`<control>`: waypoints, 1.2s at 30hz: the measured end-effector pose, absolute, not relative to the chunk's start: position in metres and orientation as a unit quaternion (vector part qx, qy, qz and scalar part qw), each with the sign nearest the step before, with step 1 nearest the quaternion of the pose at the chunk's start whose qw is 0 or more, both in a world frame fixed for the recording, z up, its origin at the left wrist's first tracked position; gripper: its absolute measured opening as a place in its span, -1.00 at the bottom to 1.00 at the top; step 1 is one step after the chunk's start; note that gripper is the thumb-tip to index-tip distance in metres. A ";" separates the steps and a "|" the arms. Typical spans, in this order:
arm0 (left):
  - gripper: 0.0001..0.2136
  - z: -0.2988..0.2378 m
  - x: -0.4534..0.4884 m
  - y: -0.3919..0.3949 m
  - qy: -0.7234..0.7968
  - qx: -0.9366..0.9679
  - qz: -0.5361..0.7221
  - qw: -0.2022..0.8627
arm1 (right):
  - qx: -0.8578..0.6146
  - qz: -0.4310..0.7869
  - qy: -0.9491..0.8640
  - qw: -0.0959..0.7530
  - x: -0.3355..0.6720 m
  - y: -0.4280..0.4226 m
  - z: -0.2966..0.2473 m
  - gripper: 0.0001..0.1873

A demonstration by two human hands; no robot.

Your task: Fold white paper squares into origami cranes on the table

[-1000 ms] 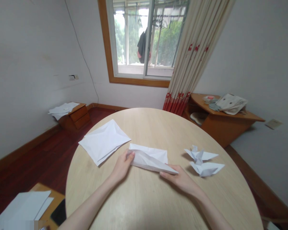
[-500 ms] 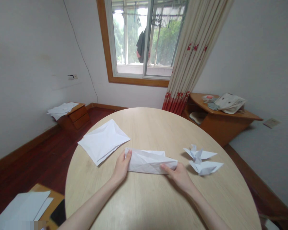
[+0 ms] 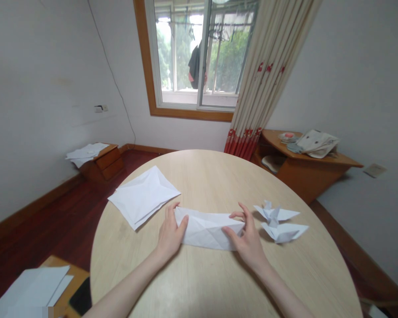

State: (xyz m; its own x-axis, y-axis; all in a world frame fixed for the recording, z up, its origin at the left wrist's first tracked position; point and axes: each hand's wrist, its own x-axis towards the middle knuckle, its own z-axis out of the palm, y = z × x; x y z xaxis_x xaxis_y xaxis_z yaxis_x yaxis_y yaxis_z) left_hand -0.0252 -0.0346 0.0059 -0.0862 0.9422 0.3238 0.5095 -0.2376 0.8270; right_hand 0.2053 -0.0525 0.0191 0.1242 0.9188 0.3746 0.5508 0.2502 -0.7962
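Note:
A white sheet of paper point(image 3: 209, 232), creased and folded into a long strip, is stretched between my two hands over the round table. At its left end my left hand point(image 3: 172, 234) grips it, thumb on the near face and fingers behind. My right hand point(image 3: 250, 240) pinches the right end with the thumb in front, its upper fingers bent and lifted off the edge. Just right of that hand sit two folded paper cranes point(image 3: 281, 232), close together. Left of my left hand lies a small stack of creased square sheets point(image 3: 146, 194).
The round wooden table point(image 3: 199, 282) has its edge all around me. Lower left, more paper point(image 3: 29, 287) and a dark phone-like object point(image 3: 81, 298) rest on a wooden surface. A corner desk point(image 3: 318, 172) with a cloth bag point(image 3: 318, 142) stands beyond the right side.
The strip's top flap has come down toward me, and its lower edge sits slightly lower. Fingers of my right hand have risen over its end; the left thumb has shifted right.

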 end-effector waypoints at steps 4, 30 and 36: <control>-0.60 0.007 -0.023 -0.037 0.546 0.690 0.465 0.100 | -0.533 0.072 -0.694 0.478 0.204 -0.052 0.013 -0.34; -0.54 -0.019 -0.010 -0.042 0.424 0.892 0.157 -0.008 | -0.464 -0.062 -0.851 0.238 0.180 -0.052 -0.025 -0.50; -0.54 -0.024 -0.010 -0.041 0.423 0.893 0.153 -0.007 | -0.478 -0.013 -0.849 0.227 0.181 -0.049 -0.037 -0.49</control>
State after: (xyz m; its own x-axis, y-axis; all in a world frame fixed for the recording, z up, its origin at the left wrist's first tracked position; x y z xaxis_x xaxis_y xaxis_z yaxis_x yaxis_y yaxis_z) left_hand -0.0100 -0.0413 -0.0243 0.5950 0.7539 0.2787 0.7580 -0.6416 0.1172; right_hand 0.1811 -0.0490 -0.0370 -0.4411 0.8046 0.3976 0.8166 0.5436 -0.1941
